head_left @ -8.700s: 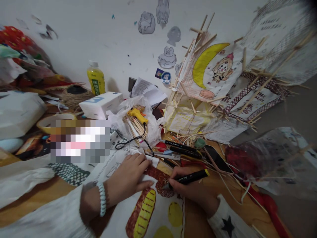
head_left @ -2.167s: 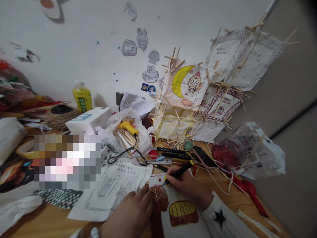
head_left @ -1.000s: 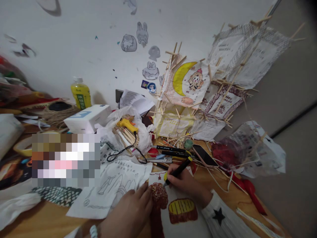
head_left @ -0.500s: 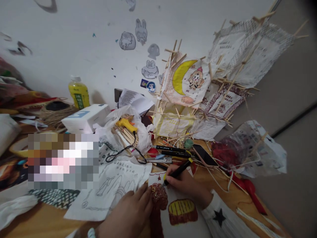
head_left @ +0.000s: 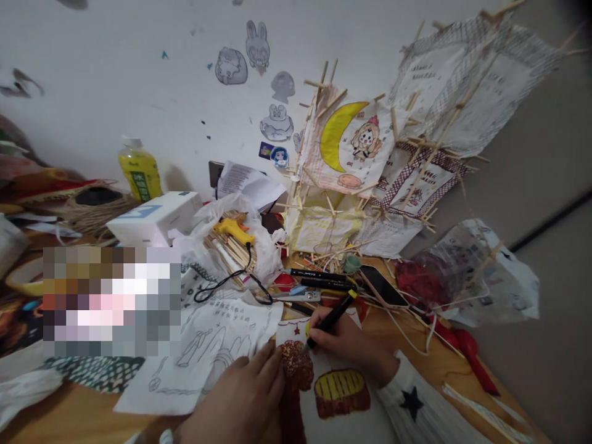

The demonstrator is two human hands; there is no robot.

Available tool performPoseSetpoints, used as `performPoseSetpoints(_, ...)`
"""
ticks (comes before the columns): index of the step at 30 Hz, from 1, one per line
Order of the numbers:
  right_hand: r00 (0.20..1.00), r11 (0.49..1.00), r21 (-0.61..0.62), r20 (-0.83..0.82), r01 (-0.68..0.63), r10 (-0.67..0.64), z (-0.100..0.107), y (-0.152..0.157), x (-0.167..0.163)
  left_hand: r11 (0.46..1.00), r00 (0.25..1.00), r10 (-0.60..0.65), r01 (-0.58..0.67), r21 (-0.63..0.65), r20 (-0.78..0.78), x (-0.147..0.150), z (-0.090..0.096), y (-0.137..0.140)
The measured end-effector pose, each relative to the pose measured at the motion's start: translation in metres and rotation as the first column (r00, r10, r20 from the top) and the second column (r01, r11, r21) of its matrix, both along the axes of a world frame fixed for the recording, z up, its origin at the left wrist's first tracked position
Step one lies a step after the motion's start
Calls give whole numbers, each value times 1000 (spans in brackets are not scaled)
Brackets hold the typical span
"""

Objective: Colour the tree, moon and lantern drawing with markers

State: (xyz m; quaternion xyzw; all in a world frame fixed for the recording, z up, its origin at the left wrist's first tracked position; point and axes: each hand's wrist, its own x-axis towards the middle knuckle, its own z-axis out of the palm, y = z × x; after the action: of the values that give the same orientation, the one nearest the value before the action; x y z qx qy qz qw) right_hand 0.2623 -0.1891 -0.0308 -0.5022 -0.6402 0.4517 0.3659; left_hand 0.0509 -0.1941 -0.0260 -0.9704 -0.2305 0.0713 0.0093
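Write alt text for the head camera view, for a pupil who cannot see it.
A person's right hand holds a black marker to a brown and yellow drawing, the left hand at its left edge. Behind are stick-framed panels and a yellow glue gun.

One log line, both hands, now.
left hand: at left edge of coloured sheet | right hand: holding black marker, tip at brown patch | nearby: phone

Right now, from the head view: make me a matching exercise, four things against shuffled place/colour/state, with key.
1. marker
2. bottle
3. glue gun
4. phone

A. yellow, trailing a black cord
B. dark screen showing
C. behind the white box
D. held in the fingers of the right hand

Pairs: 1-D, 2-C, 3-A, 4-B
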Motion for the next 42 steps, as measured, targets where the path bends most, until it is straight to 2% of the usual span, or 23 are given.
performPoseSetpoints(3, 1000, 1000, -1, -8, -11, 11, -1, 0, 1, 1000, 1000, -7, 7, 0, 6, 0, -1, 0)
performPoseSetpoints(9, 1000, 999, -39, -26, -8, 7, -2, -1, 2, 1000, 996, -15, 16, -7, 93, -4, -15, 2)
performPoseSetpoints(12, 999, 997, -67, -40, -24, 22, 0, -1, 1, 1000, 993, -17, 17, 0, 114, -5, -15, 2)
performPoseSetpoints(17, 999, 999, -34, -9, -31, 31, 4, -1, -1, 999, 998, -36, 35, 18, 59, -4, -7, 0)
performPoseSetpoints(21, 999, 999, 3, 7, -38, 38, 5, -1, -1, 999, 998, -32, 30, 32, 55, -4, -8, 1)
performPoseSetpoints(26, 998, 999, -36, -50, -31, 29, 0, -1, 0, 999, 994, -23, 19, 38, 103, -4, -8, 2)
performPoseSetpoints(31, 997, 998, -66, -73, -4, -1, 1, -1, 0, 998, 996, -44, 39, 56, 80, -4, -11, 2)
performPoseSetpoints(42, 998, 1000, -14, -64, 9, -10, -6, 3, 1, 998, 1000, -8, 6, 67, 21, -4, -14, 2)
